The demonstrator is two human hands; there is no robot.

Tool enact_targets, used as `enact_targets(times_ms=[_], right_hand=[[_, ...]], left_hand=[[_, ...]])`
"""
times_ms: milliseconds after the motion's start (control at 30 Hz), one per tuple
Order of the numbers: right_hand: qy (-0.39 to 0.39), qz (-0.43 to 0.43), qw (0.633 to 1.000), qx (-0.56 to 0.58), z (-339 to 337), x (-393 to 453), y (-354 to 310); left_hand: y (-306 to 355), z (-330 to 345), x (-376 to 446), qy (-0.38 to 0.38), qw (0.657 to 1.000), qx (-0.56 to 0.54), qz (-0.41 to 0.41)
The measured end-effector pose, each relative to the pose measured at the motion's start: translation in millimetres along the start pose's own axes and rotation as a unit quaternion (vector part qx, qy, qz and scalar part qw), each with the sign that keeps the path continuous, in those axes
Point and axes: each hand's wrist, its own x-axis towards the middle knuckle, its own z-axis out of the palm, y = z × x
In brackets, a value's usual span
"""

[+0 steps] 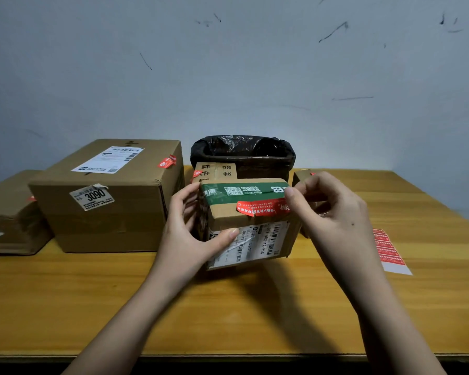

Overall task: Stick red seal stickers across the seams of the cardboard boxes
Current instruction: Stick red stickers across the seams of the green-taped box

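Table (255,307): wooden, yellow-brown, near edge at the bottom of the view, both forearms reaching over it
Left hand (190,234): grips the left side of the small box, thumb lying across the white label on its front face, the other fingers (186,196) curled round the left corner
Small box (251,226): cardboard, tilted, held just above or on the table between the two hands, green printed tape across its top, shipping label on the face toward the camera
Red seal sticker (261,208): lies along the top front edge of the small box, just under the green tape, its left end slightly lifted and wrinkled
Right hand (333,212): at the right top corner of the small box, thumb and forefinger pinching or pressing the right end of the red seal sticker
Sticker sheet (389,251): white backing with red stickers, flat on the table right of the right hand
Large box (109,196): left of the small box, "3090" label on its front, red sticker at its top right edge
Box at far left (8,212): partly cut off
Bin (244,155): behind the small box, lined with a black bag
Wall (228,63): pale, scuffed with dark marks
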Motion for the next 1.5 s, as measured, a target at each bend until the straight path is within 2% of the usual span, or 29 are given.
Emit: enact_targets(times_ms=[267,767,1200,1500], right_hand=[[-0.075,0.039,0.993,0.085,7,4,-5],[-0.060,0.061,0.994,0.061,16,5,-5],[-0.003,0.093,0.986,0.140,16,11,2],[-0.005,0.099,0.988,0.122,17,7,15]], left_hand=[[2,4,0,-0.007,1.000,0.001,0.008],[1,5,-1,-0.018,0.999,0.013,0.023],[-3,5,3,-0.031,0.999,0.001,-0.009],[-16,-8,-2,-0.140,0.988,-0.004,-0.058]])
